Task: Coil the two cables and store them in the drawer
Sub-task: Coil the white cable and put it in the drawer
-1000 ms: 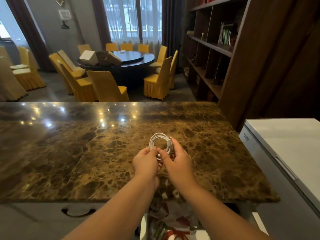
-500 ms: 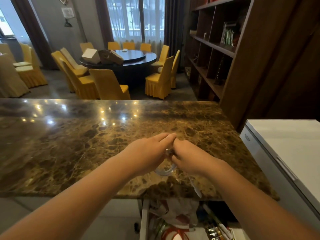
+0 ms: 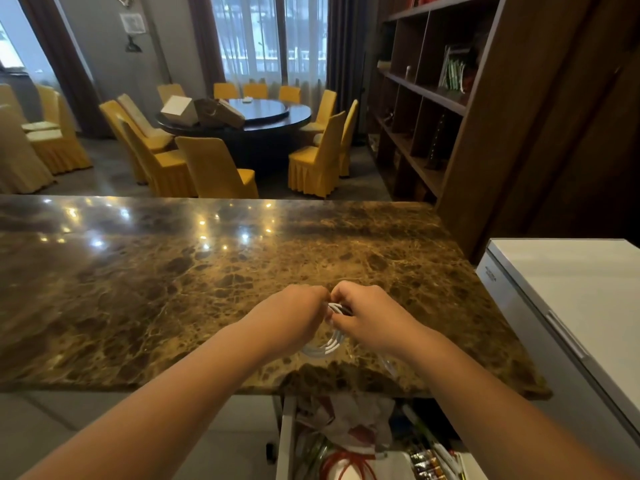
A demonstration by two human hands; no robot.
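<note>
A white cable (image 3: pixel 327 344) wound into a small coil hangs between my two hands just above the brown marble counter (image 3: pixel 173 289). My left hand (image 3: pixel 291 315) and my right hand (image 3: pixel 367 317) meet knuckle to knuckle, fingers curled down, each pinching the top of the coil. A loose white end trails below my right wrist. Under the counter's front edge an open white drawer (image 3: pixel 285 441) shows bags, a red cord and small items. No other cable shows on the counter.
A white chest appliance (image 3: pixel 571 306) stands to the right of the counter. A dark wooden shelf unit (image 3: pixel 433 98) lines the right wall. Beyond the counter are a round dark table (image 3: pixel 259 116) and several yellow chairs.
The hands moved forward over the counter and turned palms down, so the coil that stood above the fingers now hangs beneath them. The camera has tilted up a little.
</note>
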